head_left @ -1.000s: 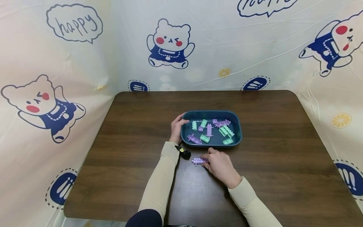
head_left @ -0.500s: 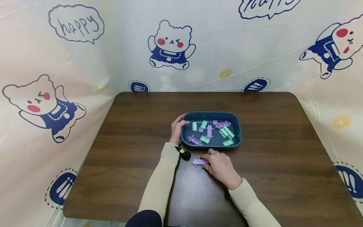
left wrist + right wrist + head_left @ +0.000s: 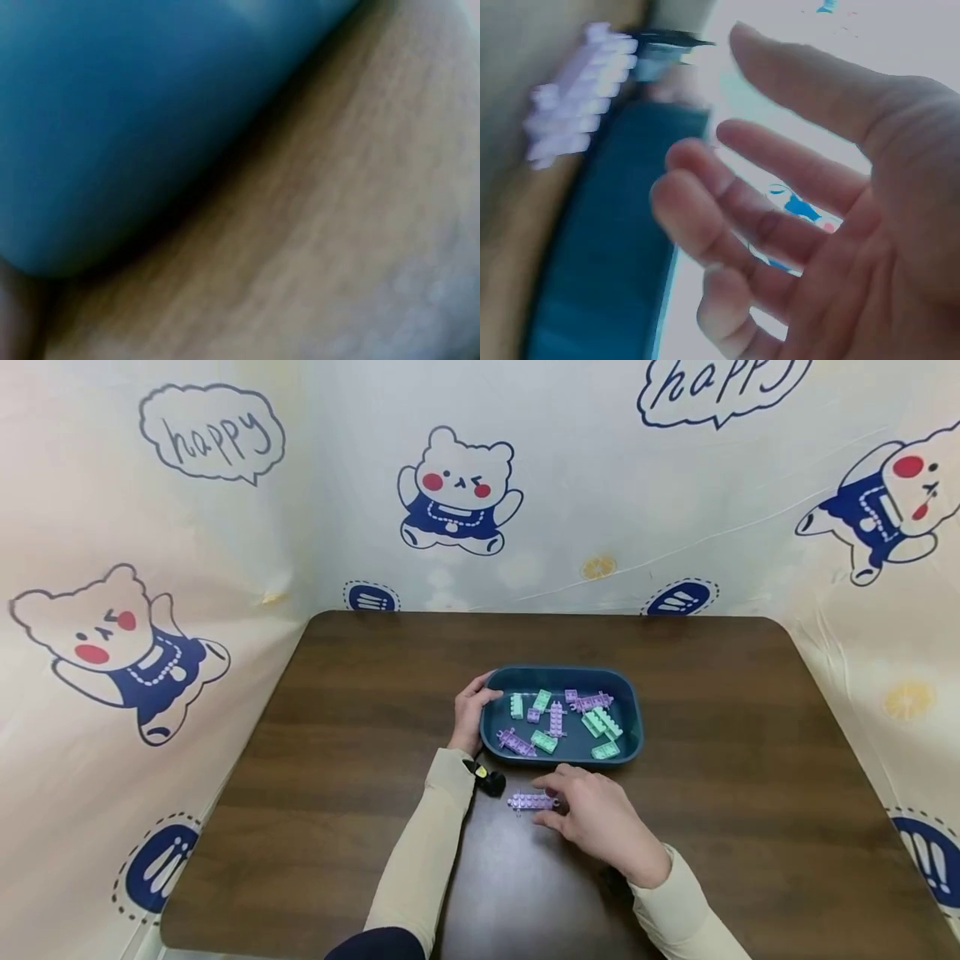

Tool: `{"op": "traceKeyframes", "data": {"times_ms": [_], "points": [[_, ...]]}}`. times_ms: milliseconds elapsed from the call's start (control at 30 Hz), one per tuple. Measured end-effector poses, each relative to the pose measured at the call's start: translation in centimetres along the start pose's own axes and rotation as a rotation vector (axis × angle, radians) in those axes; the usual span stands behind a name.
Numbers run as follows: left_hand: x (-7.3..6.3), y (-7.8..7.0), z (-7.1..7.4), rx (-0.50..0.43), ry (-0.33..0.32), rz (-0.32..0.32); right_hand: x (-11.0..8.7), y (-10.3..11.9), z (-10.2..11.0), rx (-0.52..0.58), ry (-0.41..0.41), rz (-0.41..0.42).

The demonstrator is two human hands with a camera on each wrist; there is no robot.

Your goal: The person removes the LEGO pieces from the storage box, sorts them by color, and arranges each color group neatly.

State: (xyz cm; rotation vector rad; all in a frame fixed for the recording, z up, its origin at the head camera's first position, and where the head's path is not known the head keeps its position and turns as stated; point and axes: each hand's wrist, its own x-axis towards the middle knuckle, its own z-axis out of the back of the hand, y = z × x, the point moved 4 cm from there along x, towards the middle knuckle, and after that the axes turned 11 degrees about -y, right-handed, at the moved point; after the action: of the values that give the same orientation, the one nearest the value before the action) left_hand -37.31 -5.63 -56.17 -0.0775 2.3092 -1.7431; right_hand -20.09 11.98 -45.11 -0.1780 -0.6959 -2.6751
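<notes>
Head view showed your right hand (image 3: pixel 603 818) with thumb and fingers newly parted from the purple brick (image 3: pixel 528 802), leaving it ungripped on the table (image 3: pixel 375 727) just nearer you than the tray (image 3: pixel 576 750), whose left end your left hand (image 3: pixel 468 714) still gripped.

The count is 1 left hand (image 3: pixel 467 718), 1 right hand (image 3: pixel 603 822) and 2 pale sleeves (image 3: pixel 416 852). There is 1 table (image 3: pixel 360 718), 1 blue tray (image 3: pixel 561 761) and, outside it, 1 purple studded piece (image 3: pixel 530 802). The tray holds 3 long purple pieces (image 3: pixel 556 720), 2 small purple blocks (image 3: pixel 533 716) and 4 single green blocks (image 3: pixel 544 742), plus 1 green cluster (image 3: pixel 602 723), apparently of 2. The backdrop (image 3: pixel 337 443) shows 3 bears (image 3: pixel 457 497), 2 "happy" bubbles (image 3: pixel 213 433), 4 blue ovals (image 3: pixel 681 598) and 2 clear orange slices (image 3: pixel 598 567).
</notes>
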Motion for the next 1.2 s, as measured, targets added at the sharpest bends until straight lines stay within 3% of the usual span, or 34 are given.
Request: {"op": "traceKeyframes", "data": {"times_ms": [133, 233, 433, 600, 833, 967, 1200], "points": [[0.0, -0.1, 0.0, -0.001, 0.006, 0.004, 1.7, -0.4, 1.2, 0.106, -0.085, -0.052], [-0.2, -0.2, 0.1, -0.004, 0.007, 0.004, 3.1, -1.6, 1.5, 0.116, -0.192, -0.083], [-0.5, -0.2, 0.1, -0.003, 0.016, 0.002, 5.4, -5.6, 1.1, -0.043, -0.323, -0.15], [-0.8, -0.3, 0.3, -0.005, 0.03, 0.012, 6.0, -8.0, 0.6, -0.237, -0.308, -0.205], [-1.8, 0.0, 0.9, 0.012, 0.022, 0.004, 5.7, -8.5, -0.9, -0.457, -0.272, -0.219], [-2.0, 0.9, 1.0, 0.02, 0.015, 0.009, 5.2, -8.4, -1.2, -0.469, -0.25, -0.222], [-1.7, 0.2, 0.9, 0.01, 0.013, 0.003, 5.7, -8.3, -0.6, -0.446, -0.311, -0.17]]}}
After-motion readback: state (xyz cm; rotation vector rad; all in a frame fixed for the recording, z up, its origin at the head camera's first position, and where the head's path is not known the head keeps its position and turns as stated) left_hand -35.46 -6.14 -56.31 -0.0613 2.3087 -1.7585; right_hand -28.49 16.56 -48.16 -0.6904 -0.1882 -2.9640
